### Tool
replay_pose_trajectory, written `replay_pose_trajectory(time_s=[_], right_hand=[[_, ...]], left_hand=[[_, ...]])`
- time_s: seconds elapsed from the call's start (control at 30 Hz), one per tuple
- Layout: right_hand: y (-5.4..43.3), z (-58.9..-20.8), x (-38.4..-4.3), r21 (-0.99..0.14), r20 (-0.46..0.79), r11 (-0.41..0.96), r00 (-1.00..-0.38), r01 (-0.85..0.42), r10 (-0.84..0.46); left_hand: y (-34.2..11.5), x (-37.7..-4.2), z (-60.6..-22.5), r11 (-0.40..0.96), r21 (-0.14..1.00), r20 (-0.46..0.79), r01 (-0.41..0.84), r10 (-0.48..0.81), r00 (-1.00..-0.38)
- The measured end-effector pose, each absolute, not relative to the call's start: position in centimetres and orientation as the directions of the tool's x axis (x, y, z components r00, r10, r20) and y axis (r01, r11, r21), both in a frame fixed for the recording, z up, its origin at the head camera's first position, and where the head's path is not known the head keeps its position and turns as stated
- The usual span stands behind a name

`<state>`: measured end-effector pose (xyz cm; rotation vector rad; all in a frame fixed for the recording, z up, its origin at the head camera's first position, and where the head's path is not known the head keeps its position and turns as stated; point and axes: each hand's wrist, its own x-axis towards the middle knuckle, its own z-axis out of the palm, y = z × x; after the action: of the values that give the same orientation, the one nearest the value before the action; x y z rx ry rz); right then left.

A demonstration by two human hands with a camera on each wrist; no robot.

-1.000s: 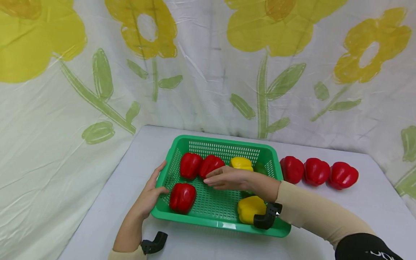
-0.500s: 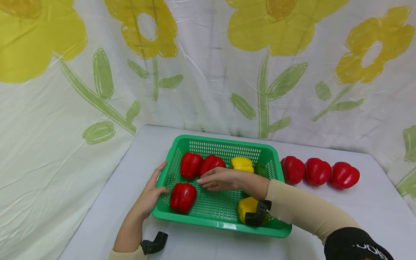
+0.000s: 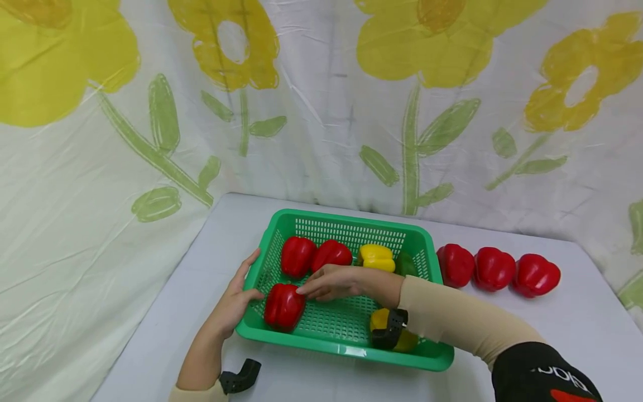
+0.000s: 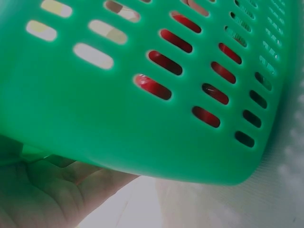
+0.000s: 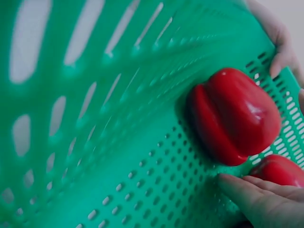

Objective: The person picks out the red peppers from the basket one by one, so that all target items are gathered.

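A green basket (image 3: 397, 358) holds three red bell peppers, yellow bell peppers and something dark green. My left hand (image 3: 228, 304) grips its left rim, thumb over the edge; the left wrist view shows the fingers beneath the rim (image 4: 71, 190). Inside, my right hand (image 3: 334, 282) reaches across with fingers fairly straight. Its fingertips are at the right side of the front-left red bell pepper (image 3: 284, 308); the right wrist view shows a small gap between the hand (image 5: 266, 202) and the nearest red bell pepper (image 5: 237, 116). Behind are two more red bell peppers, left (image 3: 298, 257) and right (image 3: 331, 254).
A yellow bell pepper (image 3: 377, 257) lies at the basket's back right beside a dark green vegetable (image 3: 404, 263). Another yellow one (image 3: 407, 340) is partly covered by the right wrist camera. Three red bell peppers (image 3: 494, 269) line the white table (image 3: 547, 324) right of the basket.
My right hand has moved left and slightly toward the front, from beside the back red bell peppers to the front-left one. My left hand stays on the rim.
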<state>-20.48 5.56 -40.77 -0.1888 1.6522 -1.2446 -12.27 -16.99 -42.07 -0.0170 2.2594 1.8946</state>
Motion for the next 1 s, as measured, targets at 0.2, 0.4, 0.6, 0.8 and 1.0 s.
replay_pose_trajectory(time_s=[0.2, 0.4, 0.6, 0.8, 1.0], right_hand=[[4.8, -41.1, -20.5, -0.776, -0.629, 0.465, -0.475, 0.426, -0.615], [3.9, -41.4, -20.4, -0.772, -0.635, 0.482, -0.499, 0.414, -0.589], [3.4, -41.7, -20.5, -0.776, -0.628, 0.511, -0.518, 0.369, -0.581], [3.1, -42.0, -20.5, -0.776, -0.627, 0.529, -0.513, 0.345, -0.586], [2.6, -42.2, -20.6, -0.778, -0.626, 0.534, -0.485, 0.332, -0.611]], left_hand=[[-17.0, -12.3, -42.0, 0.182, 0.974, -0.157, -0.134, 0.115, -0.981], [-17.1, -12.2, -41.9, 0.182, 0.974, -0.160, -0.138, 0.110, -0.981], [-17.0, -12.2, -42.0, 0.170, 0.976, -0.160, -0.139, 0.115, -0.980], [-16.9, -12.3, -42.2, 0.162, 0.977, -0.158, -0.137, 0.124, -0.980], [-16.9, -12.3, -42.2, 0.159, 0.978, -0.154, -0.133, 0.122, -0.981]])
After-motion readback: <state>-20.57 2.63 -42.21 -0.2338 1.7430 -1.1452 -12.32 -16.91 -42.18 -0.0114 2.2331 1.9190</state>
